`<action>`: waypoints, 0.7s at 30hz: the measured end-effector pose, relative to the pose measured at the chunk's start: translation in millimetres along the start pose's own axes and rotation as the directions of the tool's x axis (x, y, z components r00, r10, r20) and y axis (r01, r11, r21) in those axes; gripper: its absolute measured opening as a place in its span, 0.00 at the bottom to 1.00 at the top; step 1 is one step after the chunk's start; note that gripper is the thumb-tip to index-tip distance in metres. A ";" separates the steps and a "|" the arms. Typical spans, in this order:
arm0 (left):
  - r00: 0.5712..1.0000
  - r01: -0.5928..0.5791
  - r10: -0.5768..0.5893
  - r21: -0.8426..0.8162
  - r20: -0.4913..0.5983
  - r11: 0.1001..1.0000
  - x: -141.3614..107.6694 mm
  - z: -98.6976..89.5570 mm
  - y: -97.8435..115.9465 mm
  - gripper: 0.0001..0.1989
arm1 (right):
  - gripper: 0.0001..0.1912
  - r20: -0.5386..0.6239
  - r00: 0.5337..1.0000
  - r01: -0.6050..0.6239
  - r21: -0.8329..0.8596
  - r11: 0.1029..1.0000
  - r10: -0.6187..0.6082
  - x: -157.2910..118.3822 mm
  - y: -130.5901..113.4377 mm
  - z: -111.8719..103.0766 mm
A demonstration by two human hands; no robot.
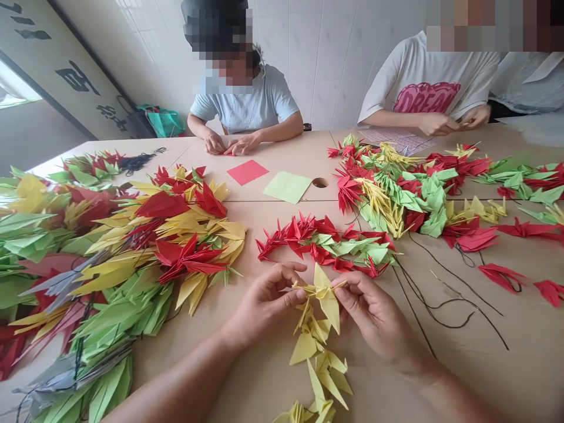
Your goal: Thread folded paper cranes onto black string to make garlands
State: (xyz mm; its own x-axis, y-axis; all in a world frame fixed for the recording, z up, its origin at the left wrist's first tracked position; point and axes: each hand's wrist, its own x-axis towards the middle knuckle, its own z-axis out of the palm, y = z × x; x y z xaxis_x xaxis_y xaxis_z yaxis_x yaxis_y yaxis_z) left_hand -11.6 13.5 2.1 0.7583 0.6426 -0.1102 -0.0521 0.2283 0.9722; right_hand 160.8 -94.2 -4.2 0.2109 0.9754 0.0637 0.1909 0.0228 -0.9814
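Observation:
My left hand (267, 299) and my right hand (374, 311) pinch a yellow origami paper crane (325, 296) from either side, with fingertips at its body. Below it, a string of yellow paper cranes (318, 367) trails toward me across the wooden table (282, 329). Just beyond my hands lies a strand of red and green paper cranes (324, 244). A large heap of red, yellow and green cranes (150, 258) is to my left. Loose black threads (445, 302) lie to my right.
Across the table, a person's hands (224, 143) rest on a small red paper piece, and another person's hands (440, 123) work at the far right. A red sheet (247, 172), a pale green sheet (287, 187) and a round table hole (319, 183) lie ahead. More cranes (418, 188) cover the right side.

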 end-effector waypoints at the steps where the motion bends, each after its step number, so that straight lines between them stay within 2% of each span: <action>1: 1.000 0.021 -0.021 -0.038 0.011 0.999 0.1 -0.2 -0.5 0.07 | 0.04 -0.001 1.000 -0.001 0.020 1.000 0.001 0.4 -1.3 0.1; 5: 0.998 0.057 -0.053 -0.127 0.035 0.990 0.5 -0.4 0.0 0.08 | 0.01 -0.002 1.000 -0.021 0.085 0.996 0.021 3.1 -4.7 -0.1; 11: 0.996 0.076 -0.068 -0.163 0.053 0.984 1.0 1.7 4.8 0.07 | 0.03 0.032 0.998 -0.065 0.134 0.989 0.061 2.5 -4.2 -0.5; 17: 0.998 0.052 -0.045 -0.183 0.043 0.982 1.2 2.0 2.3 0.08 | 0.04 0.045 0.996 -0.078 0.140 0.987 0.072 0.0 -4.8 -1.4; 21: 0.995 0.064 -0.046 -0.209 0.088 0.976 1.2 1.6 -0.1 0.10 | 0.03 0.026 0.998 -0.068 0.122 0.990 0.065 2.3 -5.2 -3.1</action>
State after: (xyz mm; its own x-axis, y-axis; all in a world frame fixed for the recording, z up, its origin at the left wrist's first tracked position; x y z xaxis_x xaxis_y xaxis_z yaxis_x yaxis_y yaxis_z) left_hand -9.6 13.0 2.1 0.8142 0.5644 -0.1361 -0.1386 0.4165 0.8985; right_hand 163.2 -92.8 1.6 0.1983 0.9801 -0.0052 0.0575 -0.0169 -0.9982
